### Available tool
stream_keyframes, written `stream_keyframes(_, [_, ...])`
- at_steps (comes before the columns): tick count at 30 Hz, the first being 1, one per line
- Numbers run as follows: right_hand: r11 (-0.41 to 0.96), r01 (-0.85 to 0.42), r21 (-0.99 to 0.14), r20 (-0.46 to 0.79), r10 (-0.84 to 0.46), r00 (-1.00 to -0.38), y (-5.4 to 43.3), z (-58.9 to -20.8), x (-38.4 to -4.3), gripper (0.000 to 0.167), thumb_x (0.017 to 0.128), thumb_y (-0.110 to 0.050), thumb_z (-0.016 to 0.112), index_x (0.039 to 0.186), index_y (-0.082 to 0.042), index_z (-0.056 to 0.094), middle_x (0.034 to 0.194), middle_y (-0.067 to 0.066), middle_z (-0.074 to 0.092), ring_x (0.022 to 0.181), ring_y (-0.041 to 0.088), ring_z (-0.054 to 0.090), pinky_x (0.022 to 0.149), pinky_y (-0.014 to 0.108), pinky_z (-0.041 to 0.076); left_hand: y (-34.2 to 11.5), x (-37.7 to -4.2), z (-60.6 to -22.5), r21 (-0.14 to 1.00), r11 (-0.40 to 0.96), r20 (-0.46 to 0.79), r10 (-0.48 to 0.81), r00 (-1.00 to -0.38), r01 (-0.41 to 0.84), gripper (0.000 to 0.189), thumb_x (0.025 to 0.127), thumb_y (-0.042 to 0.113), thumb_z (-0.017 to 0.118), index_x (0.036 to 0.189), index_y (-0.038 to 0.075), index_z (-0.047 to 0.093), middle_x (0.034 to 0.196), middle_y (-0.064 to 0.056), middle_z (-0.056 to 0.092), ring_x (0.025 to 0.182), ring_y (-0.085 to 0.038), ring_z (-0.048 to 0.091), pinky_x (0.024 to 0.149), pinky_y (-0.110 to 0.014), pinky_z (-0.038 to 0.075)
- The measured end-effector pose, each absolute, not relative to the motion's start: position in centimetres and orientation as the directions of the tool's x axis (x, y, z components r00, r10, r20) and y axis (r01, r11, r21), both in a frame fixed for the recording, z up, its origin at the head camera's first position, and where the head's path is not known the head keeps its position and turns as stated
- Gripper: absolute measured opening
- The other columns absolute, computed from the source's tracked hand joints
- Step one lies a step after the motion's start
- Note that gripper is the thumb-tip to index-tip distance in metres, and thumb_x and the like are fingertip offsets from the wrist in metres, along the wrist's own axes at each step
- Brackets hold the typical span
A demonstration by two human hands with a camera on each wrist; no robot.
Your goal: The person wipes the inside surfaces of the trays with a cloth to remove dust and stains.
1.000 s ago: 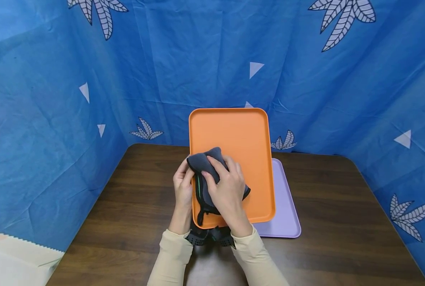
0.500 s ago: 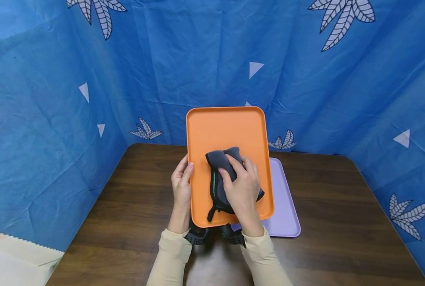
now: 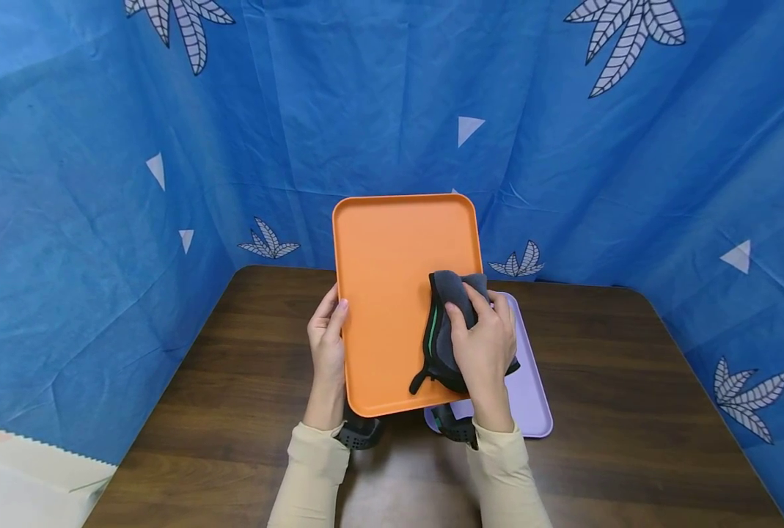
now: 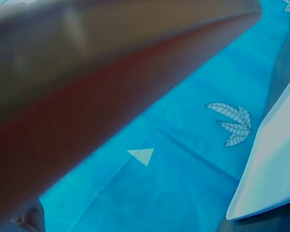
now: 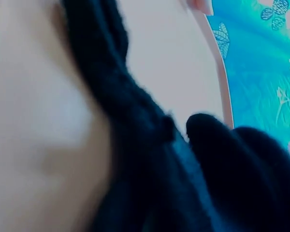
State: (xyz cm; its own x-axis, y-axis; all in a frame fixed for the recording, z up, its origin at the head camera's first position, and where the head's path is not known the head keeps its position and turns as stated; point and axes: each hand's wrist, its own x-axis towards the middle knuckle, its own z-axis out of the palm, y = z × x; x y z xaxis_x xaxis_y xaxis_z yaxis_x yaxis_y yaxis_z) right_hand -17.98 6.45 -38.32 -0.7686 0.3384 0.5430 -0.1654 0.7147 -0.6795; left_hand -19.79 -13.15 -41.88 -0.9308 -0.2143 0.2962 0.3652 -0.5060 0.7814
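In the head view my left hand (image 3: 328,341) grips the left edge of an orange tray (image 3: 392,293), thumb over the rim, the other fingers behind it. The tray is held up, its face tilted toward me. A folded dark grey cloth (image 3: 449,345) with black edging, a green stripe and a small black hanging loop is bunched in my right hand (image 3: 487,341), against the tray's lower right part. The cloth (image 5: 150,140) fills much of the right wrist view. The tray's underside (image 4: 111,92) crosses the left wrist view.
A lilac tray (image 3: 526,374) lies on the dark wood table (image 3: 246,411), partly hidden behind the orange one. Blue patterned fabric (image 3: 339,110) hangs at the back and sides. A black device (image 3: 358,436) is strapped at the left wrist.
My right hand has wiped the cloth rightward across the tray, from its left edge to its right edge. The tray has shifted slightly left with my left hand.
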Motion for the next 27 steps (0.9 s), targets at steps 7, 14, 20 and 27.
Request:
stream_keyframes(7, [0.71, -0.165, -0.684, 0.543, 0.346, -0.765, 6.4, -38.6, -18.1, 0.036, 0.085, -0.024, 0.075, 0.119, -0.011, 0.071, 0.118, 0.017, 0.06, 0.104, 0.035, 0.054, 0.081, 0.051, 0.044, -13.2, -19.8, -42.0, 0.779, -0.518, 0.291, -0.203, -0.935, 0.355, 0.041, 0.102, 0.011, 0.048, 0.141, -0.001, 0.048, 0.118, 0.002, 0.07, 0.098, -0.012, 0.07, 0.085, -0.027, 0.056])
stream_keyframes(14, [0.712, -0.193, -0.675, 0.574, 0.343, -0.743, 5.8, -38.7, -18.0, 0.036, 0.085, -0.023, 0.076, 0.118, -0.011, 0.072, 0.114, 0.018, 0.061, 0.102, 0.035, 0.054, 0.081, 0.05, 0.044, -13.1, -19.8, -42.0, 0.771, -0.521, 0.31, -0.196, -0.93, 0.367, 0.042, 0.102, 0.01, 0.047, 0.142, -0.003, 0.047, 0.118, 0.002, 0.07, 0.099, -0.011, 0.07, 0.086, -0.026, 0.056])
stream_keyframes(20, [0.733, -0.253, -0.631, 0.619, 0.28, -0.734, 4.3, -38.8, -17.7, 0.037, 0.084, -0.024, 0.077, 0.118, -0.011, 0.072, 0.114, 0.018, 0.062, 0.101, 0.036, 0.055, 0.079, 0.049, 0.047, -12.9, -19.9, -42.1, 0.776, -0.521, 0.299, -0.194, -0.934, 0.357, 0.042, 0.102, 0.009, 0.047, 0.142, -0.003, 0.047, 0.119, 0.002, 0.069, 0.1, -0.011, 0.07, 0.086, -0.026, 0.056])
stream_keyframes(27, [0.751, -0.335, -0.569, 0.663, 0.179, -0.727, 2.0, -38.7, -17.1, 0.038, 0.083, -0.024, 0.078, 0.119, -0.011, 0.072, 0.114, 0.017, 0.063, 0.097, 0.032, 0.057, 0.072, 0.045, 0.05, -12.7, -19.9, -42.0, 0.779, -0.515, 0.297, -0.199, -0.934, 0.358, 0.042, 0.102, 0.009, 0.046, 0.142, -0.003, 0.047, 0.121, 0.001, 0.069, 0.104, -0.013, 0.069, 0.088, -0.027, 0.055])
